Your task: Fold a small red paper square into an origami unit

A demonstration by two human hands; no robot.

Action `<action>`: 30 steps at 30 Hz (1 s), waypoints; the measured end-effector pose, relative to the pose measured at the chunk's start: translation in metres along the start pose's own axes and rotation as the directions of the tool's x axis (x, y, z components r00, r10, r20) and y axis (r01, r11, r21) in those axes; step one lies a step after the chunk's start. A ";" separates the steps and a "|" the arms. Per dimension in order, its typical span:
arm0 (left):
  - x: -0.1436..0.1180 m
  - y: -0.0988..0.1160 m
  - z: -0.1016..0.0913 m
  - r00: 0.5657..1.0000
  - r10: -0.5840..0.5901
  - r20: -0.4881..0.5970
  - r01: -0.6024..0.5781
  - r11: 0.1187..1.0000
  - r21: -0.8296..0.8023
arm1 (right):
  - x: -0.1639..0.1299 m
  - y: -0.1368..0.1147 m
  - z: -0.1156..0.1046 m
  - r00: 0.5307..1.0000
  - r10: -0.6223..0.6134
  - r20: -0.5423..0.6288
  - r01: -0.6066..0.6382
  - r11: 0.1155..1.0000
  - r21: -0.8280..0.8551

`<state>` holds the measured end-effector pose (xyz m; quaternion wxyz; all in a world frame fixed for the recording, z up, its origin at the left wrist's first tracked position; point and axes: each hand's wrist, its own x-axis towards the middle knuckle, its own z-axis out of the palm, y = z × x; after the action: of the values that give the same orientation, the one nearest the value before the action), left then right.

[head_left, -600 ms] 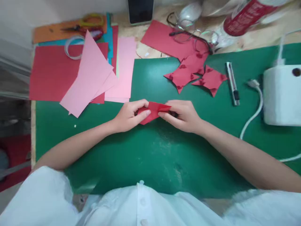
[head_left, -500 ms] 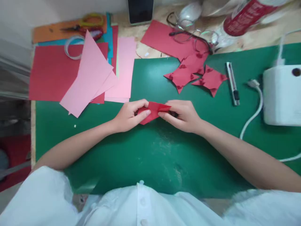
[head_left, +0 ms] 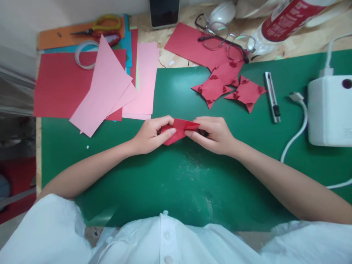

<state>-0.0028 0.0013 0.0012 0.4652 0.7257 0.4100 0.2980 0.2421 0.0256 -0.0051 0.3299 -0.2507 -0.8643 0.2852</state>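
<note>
A small folded piece of red paper [head_left: 179,129] lies between both hands over the green cutting mat [head_left: 176,183]. My left hand [head_left: 151,135] pinches its left end with thumb and fingers. My right hand [head_left: 214,134] grips its right end, fingers curled over the fold. Part of the paper is hidden under my fingers. Three folded red star-like paper pieces [head_left: 228,88] lie on the mat beyond my right hand.
Pink sheets [head_left: 110,88] and red sheets [head_left: 59,84] are stacked at the left, with scissors [head_left: 96,31] and a tape ring [head_left: 82,55]. Glasses [head_left: 220,36], a utility knife [head_left: 271,97], a white device [head_left: 330,110] with cable [head_left: 297,132], a phone [head_left: 164,13] and a red can [head_left: 286,18] sit behind and right.
Almost nothing differs: both hands keep the same grip on the red paper, and the picture has become sharper.
</note>
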 end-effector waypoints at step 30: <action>0.001 0.003 0.000 0.999 0.020 -0.026 -0.021 1.000 -0.019 | -0.001 0.002 0.000 0.999 0.029 0.020 -0.029 0.999 -0.017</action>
<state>-0.0015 0.0017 0.0039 0.4638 0.7214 0.4057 0.3161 0.2434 0.0262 -0.0072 0.3147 -0.2631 -0.8662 0.2853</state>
